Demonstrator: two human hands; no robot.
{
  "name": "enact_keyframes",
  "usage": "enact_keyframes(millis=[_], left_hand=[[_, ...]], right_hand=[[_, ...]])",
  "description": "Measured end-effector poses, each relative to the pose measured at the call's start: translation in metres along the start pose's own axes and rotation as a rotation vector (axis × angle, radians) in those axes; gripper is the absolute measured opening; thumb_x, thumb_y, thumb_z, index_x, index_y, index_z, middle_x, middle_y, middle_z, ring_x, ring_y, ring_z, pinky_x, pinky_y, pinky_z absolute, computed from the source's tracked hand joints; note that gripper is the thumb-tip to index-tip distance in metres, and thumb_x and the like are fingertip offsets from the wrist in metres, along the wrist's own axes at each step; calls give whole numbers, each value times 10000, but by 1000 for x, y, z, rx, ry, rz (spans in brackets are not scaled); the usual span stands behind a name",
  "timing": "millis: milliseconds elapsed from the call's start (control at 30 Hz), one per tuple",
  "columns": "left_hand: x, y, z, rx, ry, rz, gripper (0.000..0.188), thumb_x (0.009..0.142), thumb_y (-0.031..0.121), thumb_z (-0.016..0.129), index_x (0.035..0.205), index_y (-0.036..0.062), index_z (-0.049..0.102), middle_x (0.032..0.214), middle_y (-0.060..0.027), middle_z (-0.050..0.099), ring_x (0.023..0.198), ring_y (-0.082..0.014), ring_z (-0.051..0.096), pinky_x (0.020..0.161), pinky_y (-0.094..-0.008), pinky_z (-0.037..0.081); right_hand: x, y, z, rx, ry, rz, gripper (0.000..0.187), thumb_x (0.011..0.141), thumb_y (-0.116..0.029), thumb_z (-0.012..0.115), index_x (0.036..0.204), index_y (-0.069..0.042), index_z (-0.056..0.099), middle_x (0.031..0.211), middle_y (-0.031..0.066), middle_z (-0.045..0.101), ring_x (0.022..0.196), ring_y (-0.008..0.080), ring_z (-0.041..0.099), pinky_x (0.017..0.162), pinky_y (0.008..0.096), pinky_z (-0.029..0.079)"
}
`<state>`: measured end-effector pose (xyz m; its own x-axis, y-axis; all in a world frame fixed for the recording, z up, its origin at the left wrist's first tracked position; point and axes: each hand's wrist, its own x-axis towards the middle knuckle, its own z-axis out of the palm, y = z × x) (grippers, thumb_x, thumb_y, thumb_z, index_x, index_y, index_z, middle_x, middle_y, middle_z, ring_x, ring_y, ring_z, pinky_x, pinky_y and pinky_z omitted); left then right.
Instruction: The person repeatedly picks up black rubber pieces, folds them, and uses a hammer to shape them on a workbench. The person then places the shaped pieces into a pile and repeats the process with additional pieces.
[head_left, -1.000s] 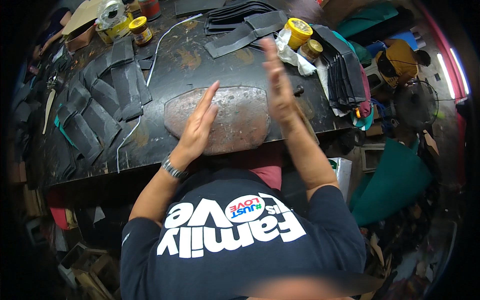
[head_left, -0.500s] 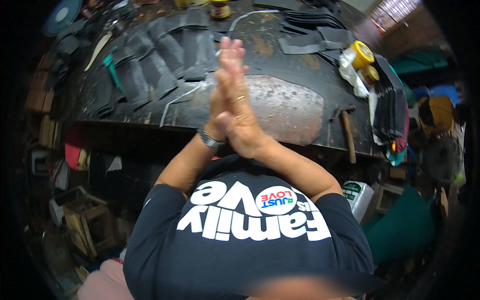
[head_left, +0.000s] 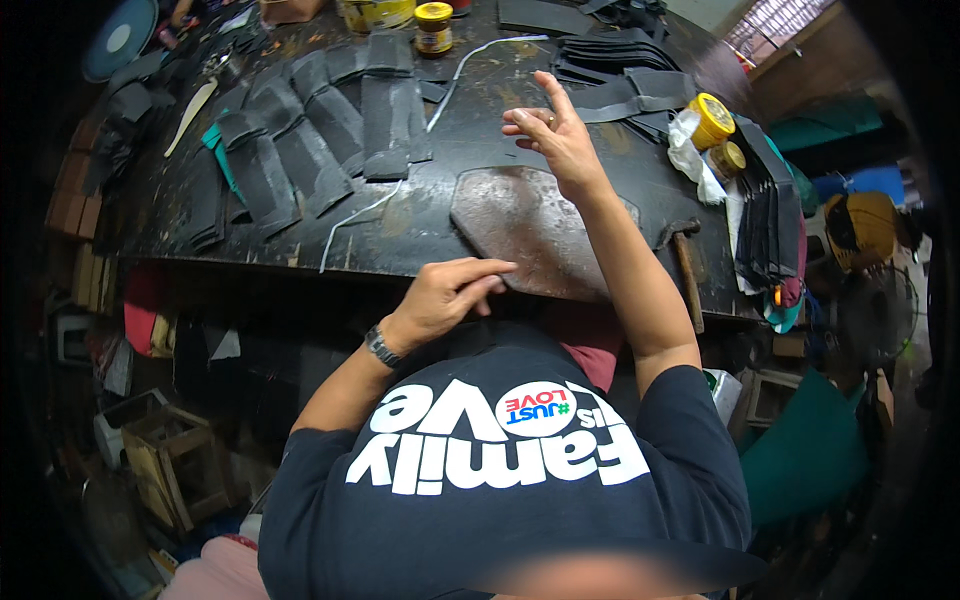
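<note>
My right hand (head_left: 562,142) is raised over the far side of a worn brownish slab (head_left: 500,205), index finger stretched out and the others loosely bent, holding nothing. A ring shows on one finger. My left hand (head_left: 450,295), with a watch on its wrist, hovers at the slab's near left edge. Its fingers point right, loosely extended, and no object shows in them. Left of the slab lie dark grey folded strips (head_left: 385,120) in overlapping rows, whitish in places. A hammer (head_left: 688,270) rests at the slab's right, by the table edge.
A white cord (head_left: 362,212) runs across the black table (head_left: 420,220). Yellow-lidded jars (head_left: 434,30) stand at the back; a yellow tub (head_left: 710,122) and crumpled white cloth (head_left: 690,150) sit right. Stacked black pieces (head_left: 770,220) line the right edge. A wooden stool (head_left: 180,460) stands lower left.
My palms were pressed together above the slab's left side. They have parted: the right hand went right and the left hand came down toward me.
</note>
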<state>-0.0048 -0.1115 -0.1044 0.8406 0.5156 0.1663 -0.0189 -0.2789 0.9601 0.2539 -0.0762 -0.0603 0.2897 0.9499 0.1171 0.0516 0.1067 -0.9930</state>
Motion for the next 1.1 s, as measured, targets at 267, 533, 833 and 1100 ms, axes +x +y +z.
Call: enact_keyframes(millis=[267, 533, 833, 1100], left_hand=[[31, -23, -10, 457, 441, 334, 191, 890, -3, 696, 1062, 53, 755, 967, -93, 705, 908, -250, 665, 796, -353, 536], [37, -24, -2, 717, 304, 269, 187, 831, 85, 749, 1017, 74, 742, 1142, -96, 659, 1127, -315, 608, 996, -446, 449], [40, -19, -4, 746, 270, 197, 178, 842, 136, 769, 1015, 101, 760, 1147, -64, 664, 1154, -274, 601, 1008, -451, 441], [40, -20, -4, 751, 260, 188, 193, 816, 126, 783, 1008, 104, 767, 1136, -64, 672, 1152, -282, 601, 992, -457, 454]], right_hand=[[53, 24, -67, -144, 128, -23, 818, 927, -195, 772, 1588, -87, 301, 1109, 147, 716, 987, 197, 708, 805, 314, 552], [153, 6, -199, -1427, 356, -216, 932, 737, -152, 846, 1549, -242, 397, 1548, 178, 444, 1443, 382, 399, 1145, 489, 411], [212, 12, -262, -1649, 50, 118, 1033, 736, -177, 814, 1607, -341, 283, 1604, 198, 363, 1457, 415, 377, 1145, 613, 377], [213, 9, -268, -1807, -102, -111, 801, 808, -121, 672, 1554, -269, 417, 1424, 302, 497, 1263, 459, 542, 1072, 481, 490]])
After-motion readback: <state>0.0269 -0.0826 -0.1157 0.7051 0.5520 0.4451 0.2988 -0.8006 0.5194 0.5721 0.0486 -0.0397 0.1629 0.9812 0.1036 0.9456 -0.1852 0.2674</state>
